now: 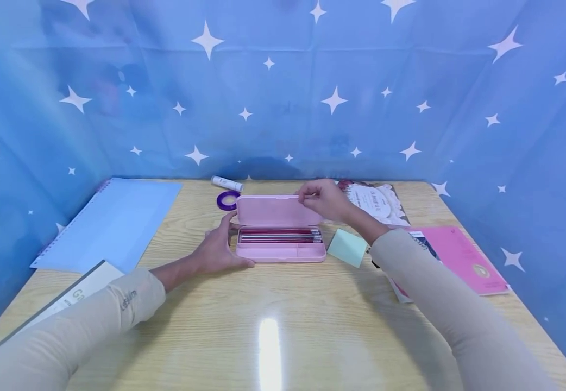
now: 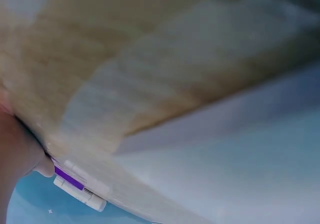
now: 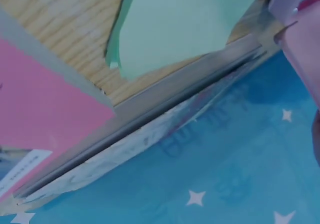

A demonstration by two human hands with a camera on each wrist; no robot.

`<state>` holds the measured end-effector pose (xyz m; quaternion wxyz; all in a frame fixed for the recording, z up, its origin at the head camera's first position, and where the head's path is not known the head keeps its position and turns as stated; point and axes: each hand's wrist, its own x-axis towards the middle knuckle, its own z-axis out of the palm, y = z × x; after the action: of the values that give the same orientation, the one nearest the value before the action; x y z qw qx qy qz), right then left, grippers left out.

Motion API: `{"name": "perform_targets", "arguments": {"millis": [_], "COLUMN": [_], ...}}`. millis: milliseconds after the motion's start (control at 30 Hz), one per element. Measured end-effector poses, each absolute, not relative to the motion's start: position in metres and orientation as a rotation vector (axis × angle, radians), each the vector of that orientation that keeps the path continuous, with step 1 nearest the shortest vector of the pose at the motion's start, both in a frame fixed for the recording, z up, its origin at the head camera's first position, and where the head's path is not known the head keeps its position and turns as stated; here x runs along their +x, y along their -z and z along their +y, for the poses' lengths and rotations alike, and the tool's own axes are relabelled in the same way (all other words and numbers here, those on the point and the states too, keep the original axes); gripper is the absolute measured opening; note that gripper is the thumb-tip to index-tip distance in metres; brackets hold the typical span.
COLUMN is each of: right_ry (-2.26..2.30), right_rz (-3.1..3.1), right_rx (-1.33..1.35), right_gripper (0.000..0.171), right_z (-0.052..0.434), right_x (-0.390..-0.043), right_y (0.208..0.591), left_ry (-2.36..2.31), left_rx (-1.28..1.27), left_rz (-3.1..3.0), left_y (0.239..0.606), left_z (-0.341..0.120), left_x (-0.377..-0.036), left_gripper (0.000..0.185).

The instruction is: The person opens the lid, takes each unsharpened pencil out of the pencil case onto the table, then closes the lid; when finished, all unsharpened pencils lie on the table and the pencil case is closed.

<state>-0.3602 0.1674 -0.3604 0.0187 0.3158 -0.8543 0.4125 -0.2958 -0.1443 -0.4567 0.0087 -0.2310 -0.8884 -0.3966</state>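
A pink pencil case [image 1: 269, 253] lies on the table with its lid [image 1: 270, 212] raised at the back. Several pencils [image 1: 278, 237] lie side by side in its rear compartment; the front compartments look bare. My left hand [image 1: 216, 251] holds the case's left end, thumb along the front corner and fingers behind. At the lid's upper right corner, my right hand [image 1: 328, 201] pinches the edge between thumb and fingers. Part of the lid [image 3: 305, 48] also shows in the right wrist view. Only a piece of the left hand [image 2: 20, 154] appears in the left wrist view.
Behind the case are a purple tape roll [image 1: 221, 202] and a white tube [image 1: 226, 183]. Green sticky notes [image 1: 347, 247] lie right of it. A blue spiral notebook [image 1: 112, 222] and a book [image 1: 82, 293] are left; a pink booklet [image 1: 469, 260] and lacy-patterned notebook [image 1: 376, 202] are right.
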Motion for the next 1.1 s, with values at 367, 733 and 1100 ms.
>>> {"name": "perform_targets", "arguments": {"millis": [367,733,1100], "right_ry": [-1.144,-0.929,-0.915], "right_rz": [-2.807,-2.583,-2.940], "right_rx": [0.829,0.893,1.007], "right_gripper": [0.023,0.017,0.018], "right_z": [0.176,0.185,0.163], "right_x": [-0.360,-0.342,-0.325], "right_y": [0.368,0.378,0.398], "left_ry": [1.270,1.158,1.284], "left_rx": [-0.729,-0.722,-0.788], "left_rz": [-2.771,-2.832,-2.887], "left_y": [0.456,0.452,0.444], "left_z": [-0.140,-0.140,-0.148], "left_x": [-0.290,-0.292,-0.298], "left_gripper": [0.132,0.134,0.137]}}
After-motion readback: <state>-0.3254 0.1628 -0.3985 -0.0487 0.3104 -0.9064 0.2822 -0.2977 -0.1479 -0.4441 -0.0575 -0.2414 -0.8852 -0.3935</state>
